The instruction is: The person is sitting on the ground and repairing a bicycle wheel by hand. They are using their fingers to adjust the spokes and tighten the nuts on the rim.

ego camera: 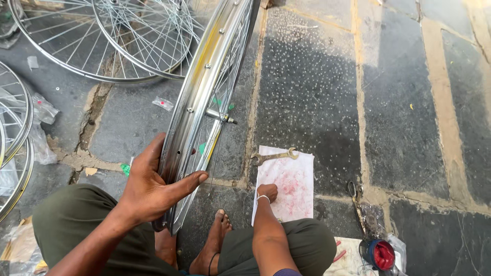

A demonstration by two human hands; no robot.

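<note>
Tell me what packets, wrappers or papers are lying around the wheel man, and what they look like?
Printed paper sheet: on the stone floor under the right hand, white with red marks.
Clear plastic bags: far left by the wheels, crumpled.
Small plastic packet: left of the rim in the left hand, clear with a red bit.

One bicycle wheel [204, 102] stands upright near the person. Two more spoked wheels [102, 36] lie overlapping on the floor [307, 76] at the top left, and at least two rims [15, 133] show at the left edge, cut off. One double-ended spanner [274, 156] lies on one sheet of paper [286, 189]. One pair of scissors [354, 202] and one small tub [378, 254] with red inside sit to the right. Two hands and two bare feet show.
</note>
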